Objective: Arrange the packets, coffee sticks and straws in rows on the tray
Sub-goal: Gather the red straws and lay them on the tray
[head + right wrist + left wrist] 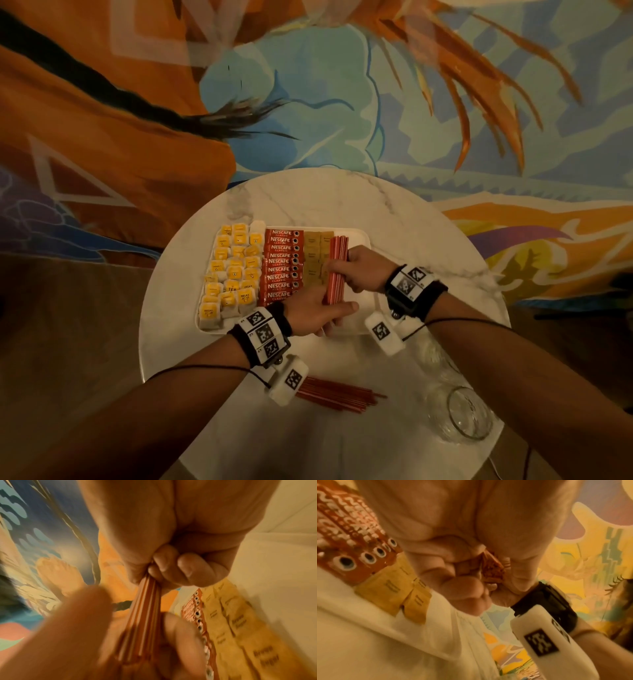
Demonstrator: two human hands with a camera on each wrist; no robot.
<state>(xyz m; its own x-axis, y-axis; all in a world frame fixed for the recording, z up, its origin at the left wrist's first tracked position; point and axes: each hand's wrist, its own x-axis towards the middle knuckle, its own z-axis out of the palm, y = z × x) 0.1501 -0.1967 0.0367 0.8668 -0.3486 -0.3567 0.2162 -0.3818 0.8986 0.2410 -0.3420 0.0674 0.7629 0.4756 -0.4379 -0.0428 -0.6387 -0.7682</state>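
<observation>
Tray (359,236), white, lying on the round marble table (308,195) and taking everything in side-by-side bands, probably so that each kind keeps its own row. Yellow tea packets (233,270) filling the left part, red coffee sticks (281,265) stacked in a column just beside them, brown sugar packets (313,260) next, touching the coffee sticks.

Bundle of red straws (337,270) being held over the right part of the tray, just beside the sugar packets, lengthwise along the rows; judged as being squared up before laying down.

Right hand (364,269) gripping the far part of the bundle, fingers (190,569) curled round it. Left hand (317,311) gripping the near end, fingers (464,588) and thumb closed on the straw tips.

Remaining straws (335,394) lying loose on the table near the front edge, not yet arranged. Empty glass (469,414) standing to the right of them.
</observation>
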